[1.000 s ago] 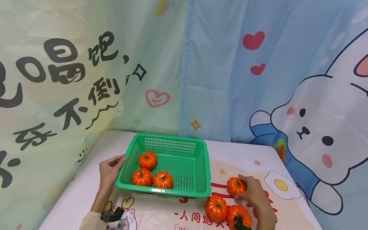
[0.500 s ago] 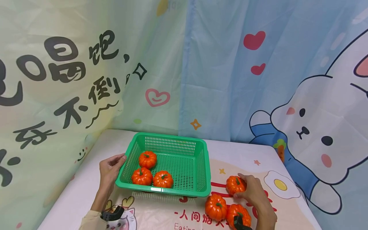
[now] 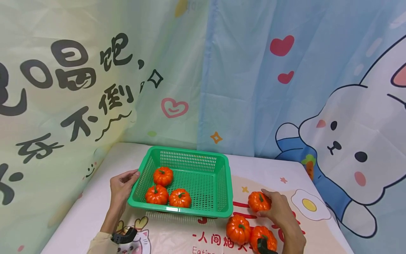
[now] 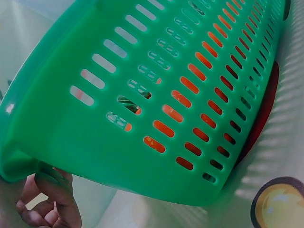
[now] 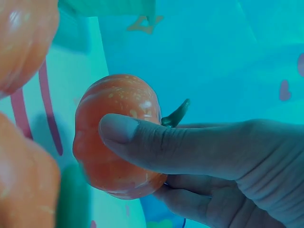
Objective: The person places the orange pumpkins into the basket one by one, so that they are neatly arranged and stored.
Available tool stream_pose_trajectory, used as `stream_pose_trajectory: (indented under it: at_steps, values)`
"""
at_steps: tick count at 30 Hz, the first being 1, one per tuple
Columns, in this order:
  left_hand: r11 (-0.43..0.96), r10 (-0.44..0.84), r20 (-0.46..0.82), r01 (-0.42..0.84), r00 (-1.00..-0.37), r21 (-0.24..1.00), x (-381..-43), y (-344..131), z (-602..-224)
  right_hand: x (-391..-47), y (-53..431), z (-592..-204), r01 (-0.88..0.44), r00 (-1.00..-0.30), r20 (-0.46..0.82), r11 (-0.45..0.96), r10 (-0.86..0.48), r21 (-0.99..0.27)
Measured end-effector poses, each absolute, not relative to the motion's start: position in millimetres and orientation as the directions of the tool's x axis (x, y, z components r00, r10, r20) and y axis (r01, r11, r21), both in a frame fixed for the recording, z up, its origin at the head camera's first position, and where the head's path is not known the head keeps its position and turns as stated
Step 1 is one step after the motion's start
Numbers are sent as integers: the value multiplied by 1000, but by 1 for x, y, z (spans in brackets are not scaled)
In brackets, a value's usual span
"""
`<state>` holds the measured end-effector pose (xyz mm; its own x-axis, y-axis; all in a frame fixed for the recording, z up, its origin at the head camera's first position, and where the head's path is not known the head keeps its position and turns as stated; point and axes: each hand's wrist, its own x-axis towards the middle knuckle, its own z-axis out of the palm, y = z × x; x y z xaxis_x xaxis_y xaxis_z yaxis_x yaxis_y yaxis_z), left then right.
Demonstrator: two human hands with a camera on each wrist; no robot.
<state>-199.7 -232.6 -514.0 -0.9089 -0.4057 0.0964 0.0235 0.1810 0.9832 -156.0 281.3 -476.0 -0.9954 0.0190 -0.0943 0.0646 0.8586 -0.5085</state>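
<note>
A green plastic basket (image 3: pixel 230 190) with slotted walls stands on the table. Its left rim is pinched by my left hand (image 3: pixel 121 187), and the left wrist view shows the fingers curled at the basket's corner. Inside, toward the left, lie three small orange pumpkins, one at the back (image 3: pixel 163 176) and two near the front wall. To the right of the basket, my right hand (image 3: pixel 279 210) grips another orange pumpkin (image 3: pixel 255 201). In the right wrist view the thumb (image 5: pixel 118 128) presses across this pumpkin's side, close to its green stem (image 5: pixel 176 114).
Two more pumpkins, a left one (image 3: pixel 238 229) and a right one (image 3: pixel 264 240), sit side by side in front of the right hand. A printed cloth (image 3: pixel 177 233) covers the table. Behind it hangs a cartoon curtain (image 3: pixel 234 88).
My right hand, with the pumpkin in its grip, has shifted slightly left and away from me. The left hand and the basket hold their places.
</note>
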Motion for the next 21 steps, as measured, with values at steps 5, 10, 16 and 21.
stream_pose_trajectory:
  at_steps: [5, 10, 16, 21]
  values:
    - [180, -405, 92, 19, -910, 984, -200, -233, -514, -154, 277, -470, 51, -997, -80, 858, 11, -511]
    - [184, -410, 87, 12, -908, 983, -199, -233, -514, -154, 273, -465, 27, -998, -63, 857, -6, -514]
    - [186, -412, 85, 7, -907, 983, -199, -232, -514, -156, 270, -463, 26, -997, -73, 859, -13, -511]
    - [185, -411, 85, 8, -908, 983, -199, -232, -514, -155, 269, -462, 24, -997, -75, 861, -16, -508]
